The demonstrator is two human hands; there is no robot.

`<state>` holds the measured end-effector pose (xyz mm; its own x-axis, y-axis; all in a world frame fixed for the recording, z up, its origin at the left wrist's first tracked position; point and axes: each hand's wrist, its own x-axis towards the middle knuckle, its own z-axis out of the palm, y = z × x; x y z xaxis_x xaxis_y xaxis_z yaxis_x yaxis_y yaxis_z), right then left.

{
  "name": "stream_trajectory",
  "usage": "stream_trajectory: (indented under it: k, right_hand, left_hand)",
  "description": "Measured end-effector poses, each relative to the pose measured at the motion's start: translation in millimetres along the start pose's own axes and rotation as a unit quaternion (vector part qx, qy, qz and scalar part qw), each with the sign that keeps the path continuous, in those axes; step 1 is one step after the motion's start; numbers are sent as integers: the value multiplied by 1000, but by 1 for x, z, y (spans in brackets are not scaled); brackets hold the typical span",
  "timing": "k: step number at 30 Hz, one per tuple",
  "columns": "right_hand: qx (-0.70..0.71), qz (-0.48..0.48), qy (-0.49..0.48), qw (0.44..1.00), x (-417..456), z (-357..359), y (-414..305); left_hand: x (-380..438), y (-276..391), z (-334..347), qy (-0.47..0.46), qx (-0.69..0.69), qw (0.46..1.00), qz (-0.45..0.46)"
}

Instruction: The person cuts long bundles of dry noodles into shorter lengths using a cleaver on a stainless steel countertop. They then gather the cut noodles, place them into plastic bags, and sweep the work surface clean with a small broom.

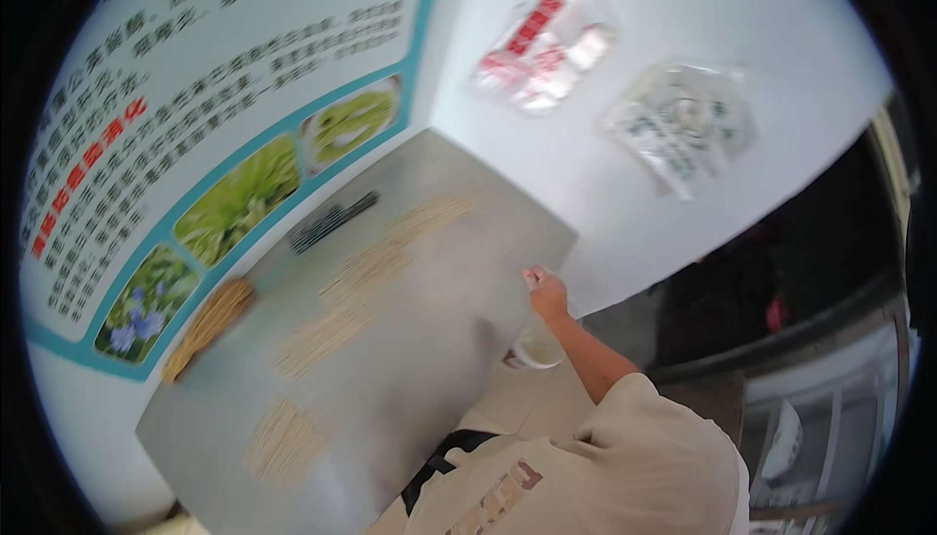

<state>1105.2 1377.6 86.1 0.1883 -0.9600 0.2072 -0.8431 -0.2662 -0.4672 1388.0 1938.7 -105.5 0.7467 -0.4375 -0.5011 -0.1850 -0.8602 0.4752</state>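
My right hand (pixel 546 292) is at the right edge of a metal table (pixel 454 301), with its fingers curled together; whether it holds something small cannot be told. My left hand is out of view. Before me on the table lie several spread bunches of thin, pale sticks or strands, one (pixel 287 443) near the lower left, another (pixel 326 337) above it, and more (pixel 370 271) towards the back. Below my right hand, beyond the table's edge, stands a pale bucket or tub (pixel 538 348).
A straw whisk or small broom (pixel 210 326) and a dark ribbed object (pixel 333 221) lie along the wall side. A printed poster (pixel 241 103) covers that wall. Two printed plastic bags (pixel 545 52), (pixel 684 125) are on the white surface beyond the table. A dark opening (pixel 776 271) is at right.
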Motion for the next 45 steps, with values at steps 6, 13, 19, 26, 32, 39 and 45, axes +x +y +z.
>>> stream_trajectory:
  k: [6,13,19,26,32,39,45]
  right_hand:
    - [-102,18,227,968,104,-208,72]
    - [-396,-183,214,874,201,-279,117]
    - [-434,-183,144,870,250,-311,118]
    - [-423,-283,60,859,257,-332,150]
    - [-477,-219,113,844,273,-315,192]
    - [-490,-300,104,811,275,-319,160]
    - [-444,-200,114,866,280,-330,157]
  left_hand:
    - [12,49,39,-10,-2,999,41]
    - [-39,77,93,-30,-5,999,24]
    - [-102,64,148,-57,4,997,-55]
    - [-127,29,220,-100,-12,989,-110]
    - [-122,28,171,-7,-75,997,25]
    - [-136,-93,133,10,-76,994,-80]
    - [-156,-170,136,-52,-11,988,-144]
